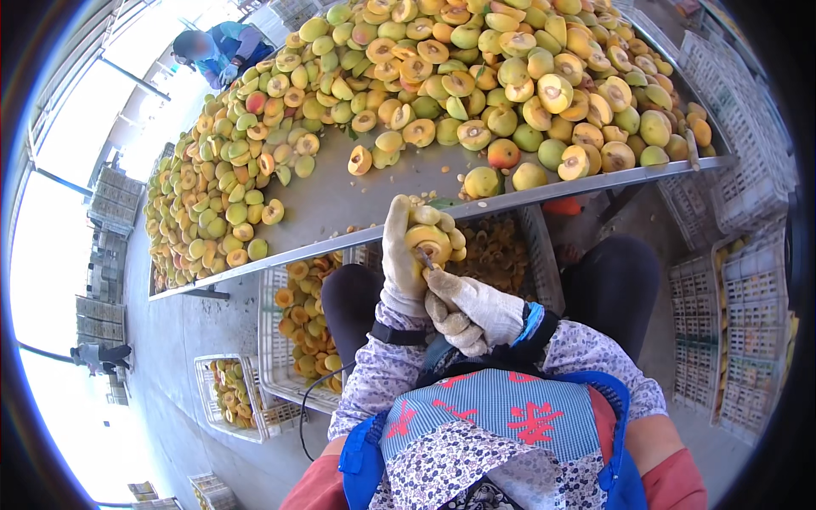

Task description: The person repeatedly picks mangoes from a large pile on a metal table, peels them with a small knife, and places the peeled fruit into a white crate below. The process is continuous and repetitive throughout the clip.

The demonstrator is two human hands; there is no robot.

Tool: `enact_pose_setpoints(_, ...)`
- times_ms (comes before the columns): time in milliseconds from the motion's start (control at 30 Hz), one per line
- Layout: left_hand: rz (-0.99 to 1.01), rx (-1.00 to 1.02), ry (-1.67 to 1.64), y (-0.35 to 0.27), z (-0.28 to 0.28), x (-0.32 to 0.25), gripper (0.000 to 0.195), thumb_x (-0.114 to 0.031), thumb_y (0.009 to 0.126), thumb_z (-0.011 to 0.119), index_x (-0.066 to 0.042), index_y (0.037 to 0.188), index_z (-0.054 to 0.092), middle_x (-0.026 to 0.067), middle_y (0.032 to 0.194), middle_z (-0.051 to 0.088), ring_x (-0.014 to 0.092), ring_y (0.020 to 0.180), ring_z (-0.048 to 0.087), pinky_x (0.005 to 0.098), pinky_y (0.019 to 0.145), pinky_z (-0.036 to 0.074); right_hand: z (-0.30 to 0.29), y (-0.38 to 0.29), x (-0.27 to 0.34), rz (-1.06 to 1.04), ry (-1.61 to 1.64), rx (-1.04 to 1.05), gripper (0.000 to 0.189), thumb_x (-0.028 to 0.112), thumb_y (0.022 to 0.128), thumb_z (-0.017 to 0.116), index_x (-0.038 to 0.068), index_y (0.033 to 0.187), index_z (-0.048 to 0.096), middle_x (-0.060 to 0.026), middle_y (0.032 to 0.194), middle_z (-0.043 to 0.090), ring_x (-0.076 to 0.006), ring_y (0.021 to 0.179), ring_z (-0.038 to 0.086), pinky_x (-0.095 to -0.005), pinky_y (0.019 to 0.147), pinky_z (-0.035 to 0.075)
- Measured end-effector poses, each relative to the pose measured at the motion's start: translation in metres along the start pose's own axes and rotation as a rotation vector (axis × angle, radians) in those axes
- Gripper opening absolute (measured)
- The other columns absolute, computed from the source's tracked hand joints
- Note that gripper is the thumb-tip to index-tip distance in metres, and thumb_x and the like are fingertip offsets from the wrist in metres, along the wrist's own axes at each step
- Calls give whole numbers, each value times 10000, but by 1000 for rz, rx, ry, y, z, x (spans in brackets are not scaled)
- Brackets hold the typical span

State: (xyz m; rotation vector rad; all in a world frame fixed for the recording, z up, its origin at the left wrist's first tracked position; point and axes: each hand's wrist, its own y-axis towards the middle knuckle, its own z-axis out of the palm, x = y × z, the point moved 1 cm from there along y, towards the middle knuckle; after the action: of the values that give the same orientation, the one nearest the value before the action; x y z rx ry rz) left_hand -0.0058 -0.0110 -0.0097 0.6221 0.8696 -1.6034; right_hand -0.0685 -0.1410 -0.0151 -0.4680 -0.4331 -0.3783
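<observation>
Both my hands wear soiled pale work gloves and meet just in front of the metal table's near edge. My left hand [408,255] cups a halved yellow fruit [428,242], apparently a peach or apricot, cut face up. In my right hand [468,309] is a small metal tool [425,257], its tip against the fruit's centre; its exact kind is hidden by the fingers. Beyond my hands, a large heap of halved fruit [414,70] covers much of the metal table [325,197]. Loose pits or seeds lie near the table's edge.
Below the table, a plastic crate [271,319] holds hollowed fruit halves, and another crate [542,255] holds darker pieces. A smaller fruit crate [207,395] stands on the floor at left. Stacked crates [752,331] are at right. A co-worker [223,51] bends at the table's far left.
</observation>
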Motion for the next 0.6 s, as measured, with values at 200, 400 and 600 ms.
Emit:
enact_pose_setpoints(200,227,130,-453,18,-74,-64,274,-393,1025,584,-134,942,620,64,856,635,200,641,580,299,503,464,-45,21,-18,-210,-1121,-476,575,532,1022,565,-23,1065,708,-161,832,721,-338,787,689,-403,748,538)
enact_pose_setpoints(400,529,-601,669,-31,-162,-161,379,-422,1009,622,-68,1116,710,59,967,704,167,760,652,286,662,517,-44,14,-1,-346,-1263,-789,464,447,1013,592,-1,1060,702,-253,929,723,-444,910,693,-476,802,539)
enact_pose_setpoints(600,573,-705,1138,52,-144,-143,541,-523,984,630,-80,1289,683,186,1147,729,303,1078,672,389,973,497,-34,24,-1,-492,-1134,-708,411,403,1000,614,7,1084,687,-257,938,720,-452,920,689,-488,800,546)
